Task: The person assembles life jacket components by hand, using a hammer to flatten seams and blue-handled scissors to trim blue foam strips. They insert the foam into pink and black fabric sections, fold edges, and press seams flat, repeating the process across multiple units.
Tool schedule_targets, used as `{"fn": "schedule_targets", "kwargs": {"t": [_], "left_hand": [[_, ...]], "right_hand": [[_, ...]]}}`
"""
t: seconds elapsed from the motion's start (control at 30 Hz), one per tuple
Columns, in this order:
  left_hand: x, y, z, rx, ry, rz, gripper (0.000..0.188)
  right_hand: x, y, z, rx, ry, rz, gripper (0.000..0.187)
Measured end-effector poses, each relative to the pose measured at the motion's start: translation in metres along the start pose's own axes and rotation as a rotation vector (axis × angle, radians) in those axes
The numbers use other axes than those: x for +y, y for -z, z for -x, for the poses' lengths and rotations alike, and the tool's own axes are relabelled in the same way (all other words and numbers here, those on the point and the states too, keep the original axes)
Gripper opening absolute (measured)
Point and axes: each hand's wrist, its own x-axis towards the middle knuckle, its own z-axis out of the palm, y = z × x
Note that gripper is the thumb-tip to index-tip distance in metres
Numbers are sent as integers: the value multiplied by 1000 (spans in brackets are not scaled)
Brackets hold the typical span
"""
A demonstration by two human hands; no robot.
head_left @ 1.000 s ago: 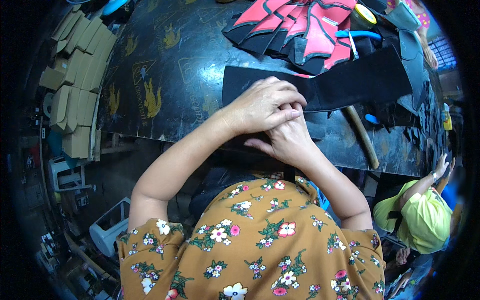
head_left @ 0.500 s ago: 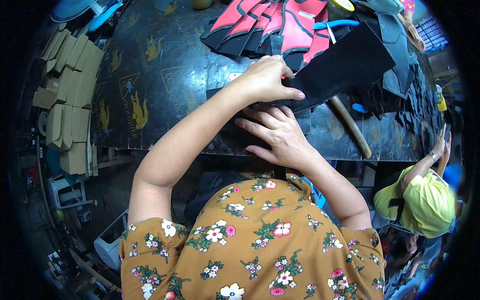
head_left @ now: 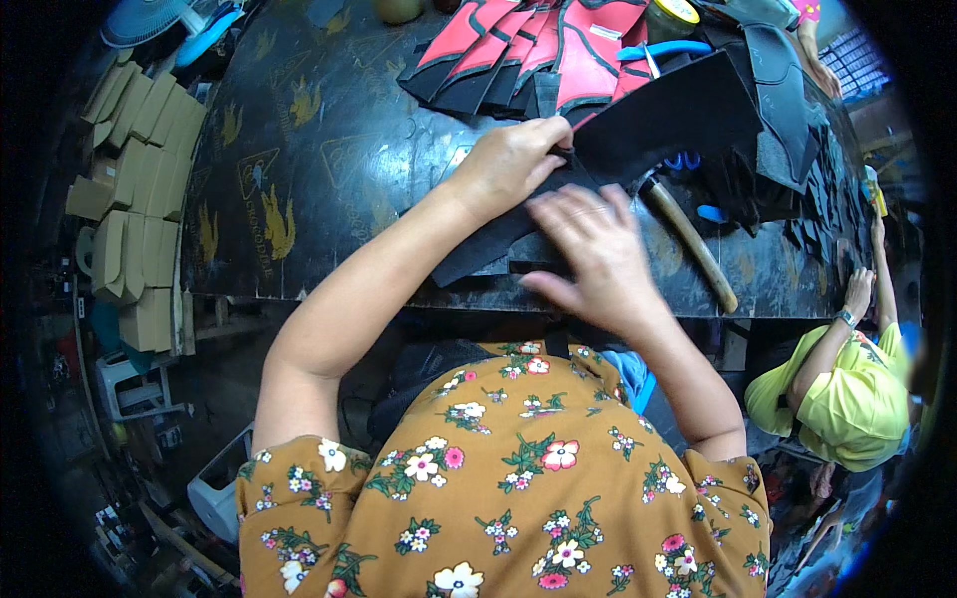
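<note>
My left hand (head_left: 510,167) pinches the edge of a black flat piece of sheet material (head_left: 673,112), with fingertips and thumb pressed together. A wide part of the piece sticks up to the right, and a thin reddish edge shows by my fingers. A darker flap (head_left: 478,249) spreads below my left wrist toward the table's near edge; I cannot tell whether it is the same piece. My right hand (head_left: 600,257) lies palm down beside it, fingers spread and slightly blurred, its fingertips close to or on the black material. It grips nothing.
Pink-and-black cut pieces (head_left: 588,60) lie fanned out at the back of the dark table (head_left: 349,149). A wooden-handled hammer (head_left: 693,239) lies to the right, near blue scissor handles (head_left: 683,159). Black scraps (head_left: 822,219) cover the right end, where a person in yellow (head_left: 847,399) sits.
The black piece has shifted slightly left and tilted, uncovering the hammer's head. My left hand has moved a little left; my right hand has moved right with its fingers spread.
</note>
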Motion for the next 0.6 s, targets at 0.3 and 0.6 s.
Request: {"fn": "schedule_targets", "kwargs": {"t": [0.3, 0.6], "left_hand": [[3, 49, 21, -20, 206, -60, 15], [17, 46, 29, -63, 252, -14, 15]], "right_hand": [[101, 8, 91, 146, -499, 244, 47], [53, 46, 75, 361, -704, -578, 36]]}}
